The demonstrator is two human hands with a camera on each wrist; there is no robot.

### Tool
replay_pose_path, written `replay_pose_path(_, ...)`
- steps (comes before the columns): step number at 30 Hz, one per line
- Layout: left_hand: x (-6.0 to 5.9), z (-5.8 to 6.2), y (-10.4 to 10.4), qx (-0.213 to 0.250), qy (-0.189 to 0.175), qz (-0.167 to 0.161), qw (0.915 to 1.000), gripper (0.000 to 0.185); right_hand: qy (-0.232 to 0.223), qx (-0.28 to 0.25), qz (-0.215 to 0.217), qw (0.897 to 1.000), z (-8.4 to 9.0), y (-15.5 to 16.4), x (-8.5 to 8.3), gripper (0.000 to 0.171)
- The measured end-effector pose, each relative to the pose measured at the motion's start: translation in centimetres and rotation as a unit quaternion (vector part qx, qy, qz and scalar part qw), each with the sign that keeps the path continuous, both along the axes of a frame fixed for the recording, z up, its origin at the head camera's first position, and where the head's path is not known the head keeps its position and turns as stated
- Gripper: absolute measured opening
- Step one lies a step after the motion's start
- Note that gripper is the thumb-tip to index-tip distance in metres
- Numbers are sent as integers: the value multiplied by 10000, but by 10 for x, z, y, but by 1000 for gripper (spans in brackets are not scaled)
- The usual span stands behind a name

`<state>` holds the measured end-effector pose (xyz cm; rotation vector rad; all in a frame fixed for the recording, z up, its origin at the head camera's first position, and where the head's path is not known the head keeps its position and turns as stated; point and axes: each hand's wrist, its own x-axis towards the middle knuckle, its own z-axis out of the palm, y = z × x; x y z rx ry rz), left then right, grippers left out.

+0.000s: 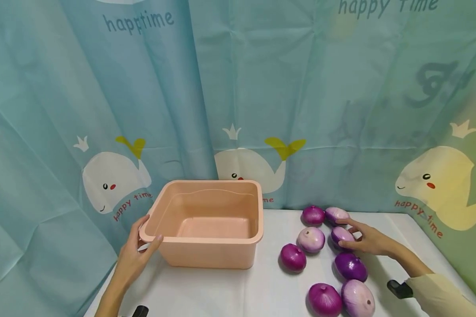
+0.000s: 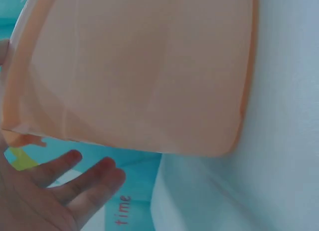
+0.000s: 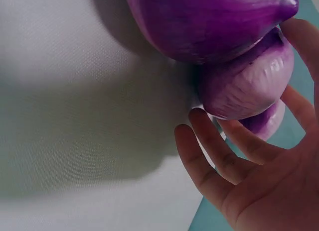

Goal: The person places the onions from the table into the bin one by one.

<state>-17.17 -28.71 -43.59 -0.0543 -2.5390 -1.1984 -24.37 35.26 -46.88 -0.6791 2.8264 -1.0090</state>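
On the white table, a peach plastic basin (image 1: 206, 255) stands upright, with nothing inside it. My left hand (image 1: 136, 251) grips its near left corner, thumb over the front rim and index finger along the side. In the left wrist view the other fingers (image 2: 102, 169) spread below the basin wall. To the right lies a group of red onions. My right hand (image 1: 366, 237) holds a pale purple onion (image 1: 342, 236) in the right-hand row, thumb on its near side and fingers around the far side. The right wrist view shows this onion (image 3: 246, 86) beside a darker one.
A dark purple onion (image 1: 351, 266) lies just nearer than the held one, and another pale one (image 1: 336, 215) just beyond. Several more onions (image 1: 293, 257) lie to the left and nearer. A blue curtain (image 1: 254, 88) with printed whales hangs behind the table.
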Motion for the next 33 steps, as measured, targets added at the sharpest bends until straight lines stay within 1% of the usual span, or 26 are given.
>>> replay_pose_path(4,0,-3,1,343,-17,-64,9994,73,-142,15,65,9999,-1,1,-1,62)
replay_pose_path(8,0,-7,1,818,-3,-209,9964,73,-410,27,31,9991,-1,2,-2,61)
replay_pose_path(10,-1,-9,0,980,3,-246,9949,73,-489,28,22,9988,-1,3,-2,60)
replay_pose_path(20,-1,-11,1,997,-1,-134,9949,73,-492,17,13,9988,-2,4,-3,59)
replay_pose_path(26,-2,-13,3,1088,56,-131,9940,71,-249,-162,279,9992,-2,6,-5,57)
replay_pose_path(29,-2,-14,3,1177,76,-149,9929,70,-244,-339,498,9979,5,8,-6,57)
replay_pose_path(33,-2,-16,5,1229,117,-140,9922,70,-75,-326,750,9966,23,7,-6,55)
